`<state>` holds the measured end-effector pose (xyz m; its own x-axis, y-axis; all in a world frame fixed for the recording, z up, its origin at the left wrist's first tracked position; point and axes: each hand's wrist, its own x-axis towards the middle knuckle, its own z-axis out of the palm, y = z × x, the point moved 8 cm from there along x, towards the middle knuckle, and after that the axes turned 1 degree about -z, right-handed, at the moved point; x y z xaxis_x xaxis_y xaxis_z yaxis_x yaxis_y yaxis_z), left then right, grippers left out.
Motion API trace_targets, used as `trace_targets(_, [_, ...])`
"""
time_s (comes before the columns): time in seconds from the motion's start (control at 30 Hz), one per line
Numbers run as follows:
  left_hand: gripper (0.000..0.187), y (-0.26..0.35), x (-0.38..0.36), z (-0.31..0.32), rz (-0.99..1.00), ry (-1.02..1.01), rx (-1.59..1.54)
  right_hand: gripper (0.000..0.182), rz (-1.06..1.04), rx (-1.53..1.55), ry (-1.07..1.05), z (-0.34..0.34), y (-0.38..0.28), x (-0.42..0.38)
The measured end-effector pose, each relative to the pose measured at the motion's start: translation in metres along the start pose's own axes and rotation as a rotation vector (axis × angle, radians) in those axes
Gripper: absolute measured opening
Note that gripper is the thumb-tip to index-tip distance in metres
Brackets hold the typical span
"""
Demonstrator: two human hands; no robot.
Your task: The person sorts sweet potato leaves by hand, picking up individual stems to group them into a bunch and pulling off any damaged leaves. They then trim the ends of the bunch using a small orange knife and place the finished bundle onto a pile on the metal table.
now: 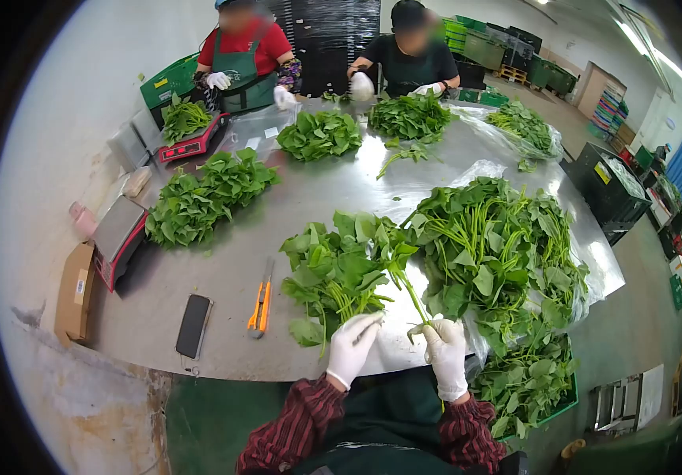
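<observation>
My gloved right hand (445, 352) pinches the lower end of a leafy green stem (412, 297), whose leaves point away from me. To its left, my gloved left hand (354, 342) is closed with fingertips together, close to the cut ends of a small pile of leafy greens (329, 265). Whatever those fingertips hold, if anything, is too small to make out. A large heap of leafy greens (491, 245) lies on plastic film to the right of my hands.
The metal table (226, 273) carries an orange utility knife (261, 307), a phone (193, 326), a scale (119, 237), another red scale (198, 142) and more leafy bunches (210, 194). A crate of greens (527, 388) stands at my right. Two gloved co-workers stand opposite.
</observation>
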<state>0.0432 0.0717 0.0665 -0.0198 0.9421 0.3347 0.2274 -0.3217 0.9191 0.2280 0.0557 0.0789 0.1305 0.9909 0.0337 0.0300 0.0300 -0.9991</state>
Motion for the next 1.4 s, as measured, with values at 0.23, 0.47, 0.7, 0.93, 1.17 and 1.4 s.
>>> trace_targets(0.23, [0.028, -0.023, 0.017, 0.027, -0.518, -0.215, -0.594, 0.026, 0.169, 0.063, -0.284, 0.036, 0.017, -0.004])
trace_targets(0.47, [0.019, -0.032, 0.005, 0.026, -0.540, -0.120, -0.722, 0.020, 0.030, 0.028, -0.076, 0.035, 0.026, 0.012])
trace_targets(0.7, [0.017, -0.023, -0.001, -0.007, -0.455, 0.250, -0.636, 0.023, 0.051, -0.129, 0.236, 0.002, 0.054, 0.039])
trace_targets(0.93, [0.012, -0.023, -0.001, -0.035, -0.472, 0.211, -0.649, 0.039, -0.190, -0.828, 0.037, -0.019, 0.032, 0.040])
trace_targets(1.17, [0.011, -0.015, -0.015, -0.019, -0.402, 0.119, -0.590, 0.013, -0.387, -0.566, -0.401, 0.074, 0.019, -0.017])
trace_targets(1.4, [0.005, 0.002, -0.020, -0.020, -0.317, 0.008, -0.562, 0.016, -0.508, -0.464, -0.317, 0.083, 0.004, -0.026])
